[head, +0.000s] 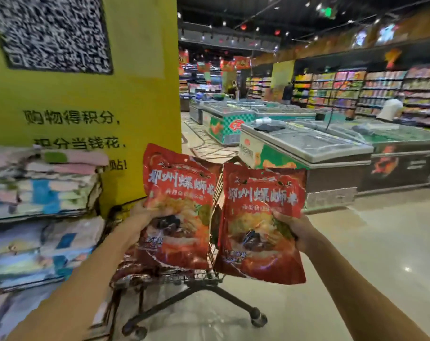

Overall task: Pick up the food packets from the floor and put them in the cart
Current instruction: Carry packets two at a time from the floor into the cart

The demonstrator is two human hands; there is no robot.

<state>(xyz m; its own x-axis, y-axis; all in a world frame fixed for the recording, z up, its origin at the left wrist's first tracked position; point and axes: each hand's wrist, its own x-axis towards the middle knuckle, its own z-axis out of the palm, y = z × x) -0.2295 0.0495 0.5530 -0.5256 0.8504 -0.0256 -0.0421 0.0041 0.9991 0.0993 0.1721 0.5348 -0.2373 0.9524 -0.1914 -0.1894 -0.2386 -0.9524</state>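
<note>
I hold two red food packets upright in front of me. My left hand (145, 215) grips the left packet (182, 207) by its left edge, thumb across the front. My right hand (295, 227) grips the right packet (258, 225) by its right edge. Both packets hang above the wire cart (204, 276), which stands just below and behind them on black wheeled legs. More red packets (132, 269) lie inside the cart's basket, mostly hidden by the ones I hold.
A yellow pillar (140, 99) with a QR code stands behind the cart. Stacked folded textiles (41, 193) fill the left side. Chest freezers (307, 148) run along the right, with stocked shelves (381, 92) and a person in white (390, 109) beyond. Glossy floor (369, 254) spreads to the right.
</note>
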